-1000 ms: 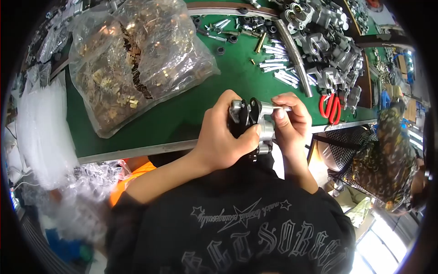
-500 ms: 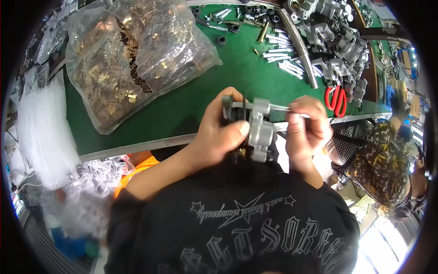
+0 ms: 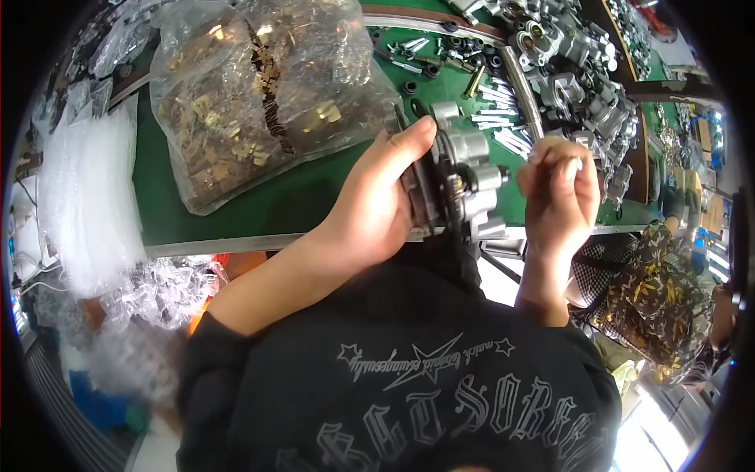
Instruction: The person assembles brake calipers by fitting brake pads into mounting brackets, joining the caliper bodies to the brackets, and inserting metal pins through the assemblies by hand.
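Note:
My left hand (image 3: 373, 200) is wrapped round a silver-and-black metal casting that looks like a brake caliper (image 3: 476, 177), thumb across its upper dark edge. The rounded silver bosses of the caliper face right. To its right, apart from it, my right hand (image 3: 560, 197) is raised with fingers curled and pressed together. Whatever may be between those fingertips is hidden. Behind the right hand, several silver pins (image 3: 495, 119) and a thick metal rod (image 3: 523, 90) lie on the green table.
A large clear bag of coppery metal clips (image 3: 228, 118) covers the table's left part. More caliper castings (image 3: 582, 94) are heaped at the back right. Small black rubber parts (image 3: 409, 87) lie near the back. White foam sheets (image 3: 86, 197) hang at left; a person in patterned clothing (image 3: 649, 303) is at right.
The caliper has been turned and raised slightly in my left hand. My right hand has moved away from it to the right and up; the thin pin between them no longer shows.

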{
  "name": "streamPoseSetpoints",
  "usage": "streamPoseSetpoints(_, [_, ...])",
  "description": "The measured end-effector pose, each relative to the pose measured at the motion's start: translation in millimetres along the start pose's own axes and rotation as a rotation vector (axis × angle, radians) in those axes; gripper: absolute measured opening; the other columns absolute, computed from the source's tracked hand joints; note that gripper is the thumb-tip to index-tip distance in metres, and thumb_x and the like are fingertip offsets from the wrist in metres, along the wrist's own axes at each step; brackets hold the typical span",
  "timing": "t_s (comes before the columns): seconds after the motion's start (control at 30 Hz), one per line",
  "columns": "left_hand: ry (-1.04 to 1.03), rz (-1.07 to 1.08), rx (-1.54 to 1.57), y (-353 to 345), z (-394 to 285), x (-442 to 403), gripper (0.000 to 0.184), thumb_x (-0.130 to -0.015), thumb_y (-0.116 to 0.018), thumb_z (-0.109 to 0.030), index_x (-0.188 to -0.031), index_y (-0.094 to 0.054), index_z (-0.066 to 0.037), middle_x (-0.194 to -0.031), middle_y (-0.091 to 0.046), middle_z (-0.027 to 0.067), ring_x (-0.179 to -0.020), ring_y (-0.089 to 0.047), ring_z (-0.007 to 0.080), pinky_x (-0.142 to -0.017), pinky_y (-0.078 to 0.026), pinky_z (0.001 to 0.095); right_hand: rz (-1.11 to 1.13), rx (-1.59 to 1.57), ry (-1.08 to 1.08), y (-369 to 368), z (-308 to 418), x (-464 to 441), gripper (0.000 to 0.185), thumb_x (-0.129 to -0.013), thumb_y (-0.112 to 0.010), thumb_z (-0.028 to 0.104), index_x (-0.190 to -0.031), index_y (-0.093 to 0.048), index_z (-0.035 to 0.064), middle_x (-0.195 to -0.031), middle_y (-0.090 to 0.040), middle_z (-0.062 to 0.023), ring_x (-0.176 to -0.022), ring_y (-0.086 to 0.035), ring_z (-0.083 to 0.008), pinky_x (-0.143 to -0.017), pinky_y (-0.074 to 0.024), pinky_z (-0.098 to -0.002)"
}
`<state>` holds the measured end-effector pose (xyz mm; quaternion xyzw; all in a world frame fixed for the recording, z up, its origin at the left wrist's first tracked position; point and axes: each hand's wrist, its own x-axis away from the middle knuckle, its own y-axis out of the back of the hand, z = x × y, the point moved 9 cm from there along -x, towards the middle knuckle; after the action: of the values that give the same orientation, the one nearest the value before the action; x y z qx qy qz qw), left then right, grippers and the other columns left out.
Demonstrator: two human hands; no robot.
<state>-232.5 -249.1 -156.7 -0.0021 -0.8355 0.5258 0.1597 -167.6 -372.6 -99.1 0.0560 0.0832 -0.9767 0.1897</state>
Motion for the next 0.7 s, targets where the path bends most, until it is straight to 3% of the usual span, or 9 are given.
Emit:
streamPoseSetpoints(0.1, [-0.04,-0.095,0.001,5,-7,-3,0.04,-0.09,-0.035,-0.032,-0.113,-0.046,-0.001,-0.105,-0.056,0.0121,-0.099,-0.054,0.0229,-0.089,-0.041,0.0394,0.038,0.591,0.15,-24,29,20,0.032,-0.081,-0.059,0.024,-0.095,-0.049,-0.003,-0.089,-0.053,-0.015,-0.077,-0.053,-0.0209,-0.073,-0.0422,-0.03])
streamPoseSetpoints(0.17, [-0.04,-0.131,0.005,10,-4,-7,0.039,-0.089,-0.038,-0.033,-0.113,-0.046,-0.003,-0.104,-0.057,0.0101,-0.097,-0.055,0.0217,-0.087,-0.041,0.0396,0.233,1.057,0.355,-54,43,28,0.054,-0.069,-0.07,0.028,-0.106,-0.048,-0.0046,-0.101,-0.051,-0.0201,-0.085,-0.055,-0.0309,-0.078,-0.044,-0.0346])
streamPoseSetpoints(0.2, [-0.036,-0.121,0.012,9,-4,-7,0.038,-0.088,-0.039,-0.033,-0.112,-0.047,-0.004,-0.103,-0.057,0.0092,-0.096,-0.055,0.021,-0.086,-0.042,0.0391,0.205,1.045,0.338,-57,37,28,0.058,-0.067,-0.071,0.028,-0.109,-0.047,-0.0038,-0.104,-0.05,-0.0239,-0.087,-0.055,-0.0352,-0.075,-0.0457,-0.0356])
streamPoseSetpoints(0.3, [-0.019,-0.078,0.039,6,-1,-9,0.034,-0.086,-0.044,-0.033,-0.108,-0.05,-0.008,-0.099,-0.059,0.0055,-0.09,-0.056,0.0179,-0.079,-0.043,0.0359,0.13,1.013,0.072,-44,13,21,0.055,-0.067,-0.071,0.026,-0.108,-0.049,-0.0034,-0.088,-0.058,-0.0216,-0.074,-0.06,-0.0312,-0.063,-0.0476,-0.0339])
streamPoseSetpoints(0.4, [-0.059,-0.202,0.05,14,0,-7,0.02,-0.082,-0.049,-0.021,-0.091,-0.055,-0.004,-0.079,-0.061,0.0051,-0.07,-0.06,0.0166,-0.064,-0.049,0.0343,0.176,0.966,0.219,-42,11,12,0.048,-0.069,-0.068,0.024,-0.104,-0.053,-0.0047,-0.076,-0.06,-0.0187,-0.062,-0.06,-0.0286,-0.058,-0.0477,-0.0325])
streamPoseSetpoints(0.53, [0.011,-0.272,-0.005,28,3,-4,0.024,-0.078,-0.051,-0.02,-0.095,-0.053,-0.003,-0.085,-0.06,0.0077,-0.074,-0.06,0.0201,-0.067,-0.049,0.0393,0.297,0.839,0.214,-42,2,-5,0.044,-0.069,-0.066,0.028,-0.096,-0.058,-0.0058,-0.07,-0.06,-0.0192,-0.058,-0.061,-0.0239,-0.053,-0.0458,-0.0307])
streamPoseSetpoints(0.6, [0.06,-0.222,0.045,26,5,-1,0.031,-0.077,-0.051,-0.024,-0.099,-0.051,-0.003,-0.091,-0.058,0.0101,-0.082,-0.058,0.0232,-0.074,-0.047,0.0428,0.367,0.936,0.091,-43,0,-11,0.045,-0.067,-0.067,0.031,-0.095,-0.06,-0.0031,-0.067,-0.06,-0.0168,-0.059,-0.061,-0.0218,-0.052,-0.0455,-0.0298])
streamPoseSetpoints(0.67, [0.092,-0.24,0.052,28,5,1,0.033,-0.075,-0.051,-0.025,-0.098,-0.05,-0.003,-0.093,-0.057,0.0112,-0.086,-0.055,0.0241,-0.076,-0.046,0.0446,0.477,0.904,-0.103,-49,-3,-20,0.049,-0.072,-0.066,0.032,-0.099,-0.057,-0.0072,-0.079,-0.062,-0.015,-0.07,-0.058,-0.0156,-0.064,-0.0456,-0.0268])
streamPoseSetpoints(0.7, [0.077,-0.293,0.051,31,4,2,0.03,-0.073,-0.051,-0.025,-0.096,-0.05,-0.005,-0.092,-0.056,0.0116,-0.087,-0.053,0.0255,-0.076,-0.046,0.046,0.496,0.862,-0.103,-51,-5,-24,0.046,-0.073,-0.065,0.032,-0.097,-0.058,-0.007,-0.076,-0.062,-0.0129,-0.066,-0.055,-0.0135,-0.06,-0.0447,-0.0262])
